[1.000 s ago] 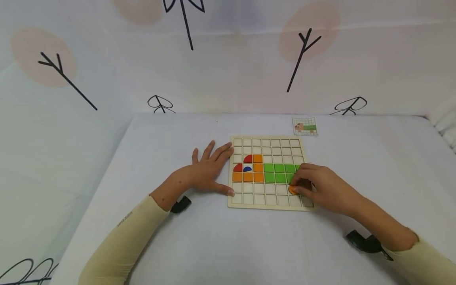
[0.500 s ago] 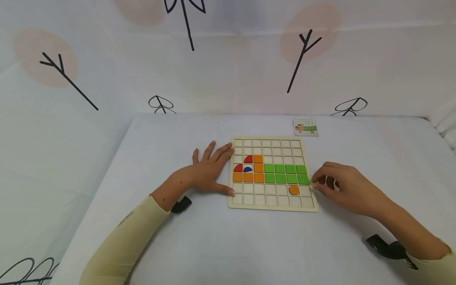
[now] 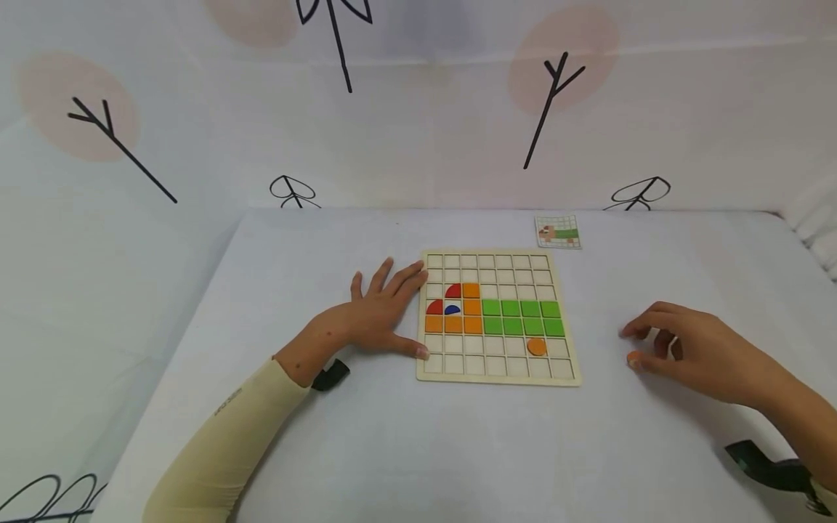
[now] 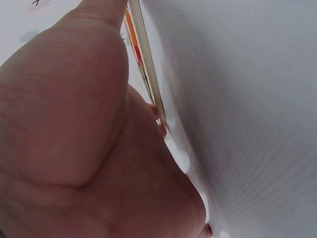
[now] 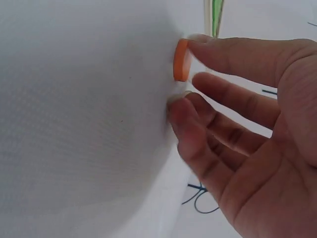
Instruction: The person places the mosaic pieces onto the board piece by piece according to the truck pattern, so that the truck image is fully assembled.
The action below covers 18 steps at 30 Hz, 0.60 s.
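Observation:
In the head view a pale grid board [image 3: 487, 369] lies on the white table, with red, orange, green and blue pieces forming an animal-like figure. An orange round piece [image 3: 536, 347] sits below the green squares [image 3: 521, 317]. My left hand [image 3: 373, 317] spreads its fingers, fingertips and thumb right at the board's left edge. To the right of the board, my right hand [image 3: 706, 352] is low over the table, its fingers loosely bent. Its thumb tip is at a small orange piece [image 5: 181, 60], with a gap between thumb and index finger.
A small picture card [image 3: 558, 232] showing a similar figure lies behind the board's upper right corner. A white cloth wall [image 3: 431, 131] with drawn plants rises at the table's back. Black wrist straps [image 3: 771, 468] are on both arms.
My right hand has let go of the orange round piece on the board and moved right, off the board. The small orange piece at its thumb now shows. My left hand stays put.

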Each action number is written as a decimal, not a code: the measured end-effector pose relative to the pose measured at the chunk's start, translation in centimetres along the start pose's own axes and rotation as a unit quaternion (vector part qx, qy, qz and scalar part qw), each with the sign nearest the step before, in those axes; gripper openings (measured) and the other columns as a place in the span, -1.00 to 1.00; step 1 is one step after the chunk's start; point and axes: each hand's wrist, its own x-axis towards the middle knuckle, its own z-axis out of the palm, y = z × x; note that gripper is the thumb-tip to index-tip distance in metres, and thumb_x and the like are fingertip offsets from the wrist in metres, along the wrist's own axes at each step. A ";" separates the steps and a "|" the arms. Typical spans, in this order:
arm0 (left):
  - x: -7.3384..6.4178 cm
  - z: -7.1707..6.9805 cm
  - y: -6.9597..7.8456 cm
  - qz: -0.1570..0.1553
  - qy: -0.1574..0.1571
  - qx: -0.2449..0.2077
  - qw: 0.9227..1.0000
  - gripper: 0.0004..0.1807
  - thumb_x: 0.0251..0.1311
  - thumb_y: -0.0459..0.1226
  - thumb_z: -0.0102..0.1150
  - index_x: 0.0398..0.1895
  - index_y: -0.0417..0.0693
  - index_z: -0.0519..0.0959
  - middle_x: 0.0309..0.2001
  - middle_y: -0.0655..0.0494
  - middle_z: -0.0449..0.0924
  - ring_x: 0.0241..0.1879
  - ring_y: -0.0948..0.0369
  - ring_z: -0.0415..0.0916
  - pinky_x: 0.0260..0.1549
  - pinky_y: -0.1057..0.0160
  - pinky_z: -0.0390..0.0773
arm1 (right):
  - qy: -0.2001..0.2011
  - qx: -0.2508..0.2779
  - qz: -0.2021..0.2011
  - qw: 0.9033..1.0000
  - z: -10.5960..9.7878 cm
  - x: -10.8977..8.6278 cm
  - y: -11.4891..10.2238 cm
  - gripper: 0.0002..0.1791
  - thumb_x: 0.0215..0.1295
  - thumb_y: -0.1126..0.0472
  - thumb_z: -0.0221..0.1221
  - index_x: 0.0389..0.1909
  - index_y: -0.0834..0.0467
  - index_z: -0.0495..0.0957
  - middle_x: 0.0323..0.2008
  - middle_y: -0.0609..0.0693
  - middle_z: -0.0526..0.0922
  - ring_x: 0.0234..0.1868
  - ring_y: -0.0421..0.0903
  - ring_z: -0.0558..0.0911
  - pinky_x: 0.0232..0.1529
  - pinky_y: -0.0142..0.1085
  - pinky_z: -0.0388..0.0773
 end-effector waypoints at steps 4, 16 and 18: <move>0.0 0.0 0.0 0.000 -0.002 -0.001 1.000 0.46 0.05 0.51 0.33 0.77 0.22 -0.37 0.74 0.24 -0.59 0.67 -0.15 -0.69 0.43 -0.58 -0.39 | -0.011 0.024 -0.009 1.000 0.2 -0.2 0.2 -0.63 0.01 0.29 0.63 -0.24 -0.06 0.69 -0.25 -0.27 0.59 -0.38 -0.38 0.52 -0.40 -0.45 0.50; 0.2 0.1 0.0 -0.004 0.000 0.004 1.000 0.47 0.02 0.53 0.31 0.77 0.24 -0.36 0.74 0.26 -0.59 0.68 -0.14 -0.68 0.44 -0.58 -0.37 | -0.099 0.061 0.046 0.992 0.0 0.1 -1.0 -0.69 0.18 0.27 0.55 -0.28 -0.03 0.58 -0.39 -0.21 0.55 -0.39 -0.31 0.51 -0.38 -0.38 0.48; 0.1 0.1 0.0 -0.005 -0.002 0.005 1.000 0.47 0.03 0.53 0.31 0.77 0.24 -0.37 0.74 0.26 -0.60 0.68 -0.14 -0.68 0.44 -0.58 -0.37 | -0.110 0.069 0.035 0.991 0.0 0.4 -1.5 -0.70 0.20 0.28 0.53 -0.26 -0.04 0.58 -0.38 -0.22 0.55 -0.35 -0.30 0.51 -0.34 -0.39 0.49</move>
